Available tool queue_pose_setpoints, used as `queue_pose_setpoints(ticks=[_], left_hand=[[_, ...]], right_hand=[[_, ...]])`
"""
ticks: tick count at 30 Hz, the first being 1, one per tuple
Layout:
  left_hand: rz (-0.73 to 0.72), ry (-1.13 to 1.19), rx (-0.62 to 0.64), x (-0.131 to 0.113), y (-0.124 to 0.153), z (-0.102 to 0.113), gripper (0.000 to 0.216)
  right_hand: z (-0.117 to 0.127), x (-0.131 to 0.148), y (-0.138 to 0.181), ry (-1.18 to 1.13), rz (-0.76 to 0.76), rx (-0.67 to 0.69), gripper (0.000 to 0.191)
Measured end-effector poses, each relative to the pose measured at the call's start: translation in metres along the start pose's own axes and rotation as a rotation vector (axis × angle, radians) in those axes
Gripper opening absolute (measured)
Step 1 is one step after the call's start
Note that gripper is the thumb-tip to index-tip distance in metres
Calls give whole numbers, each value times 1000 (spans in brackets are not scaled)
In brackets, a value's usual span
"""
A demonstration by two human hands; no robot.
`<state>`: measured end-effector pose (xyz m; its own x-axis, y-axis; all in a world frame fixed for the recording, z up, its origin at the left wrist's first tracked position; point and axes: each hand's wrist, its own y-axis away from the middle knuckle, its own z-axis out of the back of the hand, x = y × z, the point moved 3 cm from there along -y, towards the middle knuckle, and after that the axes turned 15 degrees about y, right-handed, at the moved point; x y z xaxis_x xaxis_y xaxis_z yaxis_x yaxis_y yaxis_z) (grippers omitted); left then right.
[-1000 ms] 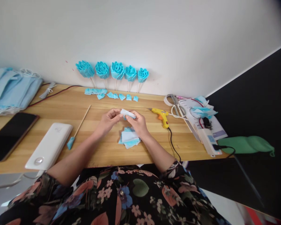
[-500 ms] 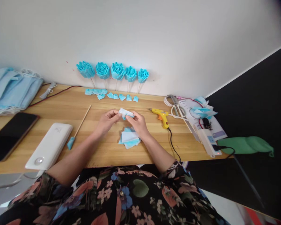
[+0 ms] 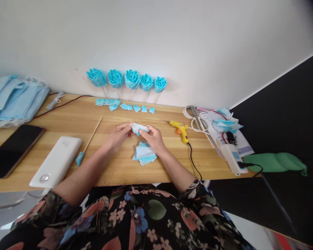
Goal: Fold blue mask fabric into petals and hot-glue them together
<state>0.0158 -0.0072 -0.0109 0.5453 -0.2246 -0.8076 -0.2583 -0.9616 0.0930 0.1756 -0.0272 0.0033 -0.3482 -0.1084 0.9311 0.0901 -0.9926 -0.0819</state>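
Fingers and thumbs of the left hand point(image 3: 119, 134) and the right hand point(image 3: 155, 139) are pinched tight on one small piece of cloth point(image 3: 139, 127). The left hand has one end and the right hand has the other. The cloth is white on the side we see, with a bit of light blue under it. It is up above the wooden table point(image 3: 160, 119), in the middle, between the two hands.

Just below the hands, closer to the person's tummy, is a messy little pile of cloth pieces point(image 3: 145, 154), white and blue. It lies between the two arms, near the right one.

To the left is a thin stick point(image 3: 94, 133) with a blue cloth tip point(image 3: 79, 158), lying at a slant. To the right is a yellow glue gun point(image 3: 181, 128) on its side, with its nose pointing at the hands. Its black cord point(image 3: 191, 158) runs down to the table's edge.

Farther back are small folded blue bits point(image 3: 144, 109) in a bumpy row. Behind them, five blue flowers point(image 3: 132, 79) on sticks stand by the white wall point(image 3: 156, 38).

Far left are a white power bank point(image 3: 56, 161), a black phone point(image 3: 15, 151) and a heap of blue masks point(image 3: 15, 100). Far right are some papers point(image 3: 244, 146), a white power strip point(image 3: 230, 156) with a red light, and something long and green point(image 3: 275, 162).
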Motion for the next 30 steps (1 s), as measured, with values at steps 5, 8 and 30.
queue_pose_setpoints(ticks=[5,8,30], left_hand=[[-25,-100,-24,-3,2,-3,44],[-67,-197,-34,-7,4,-8,47],[-283,-545,-75,-17,14,-20,37]], right_hand=[[1,-1,0,32,4,-4,29],[0,-1,0,38,5,2,30],[-3,4,1,45,-24,23,28]])
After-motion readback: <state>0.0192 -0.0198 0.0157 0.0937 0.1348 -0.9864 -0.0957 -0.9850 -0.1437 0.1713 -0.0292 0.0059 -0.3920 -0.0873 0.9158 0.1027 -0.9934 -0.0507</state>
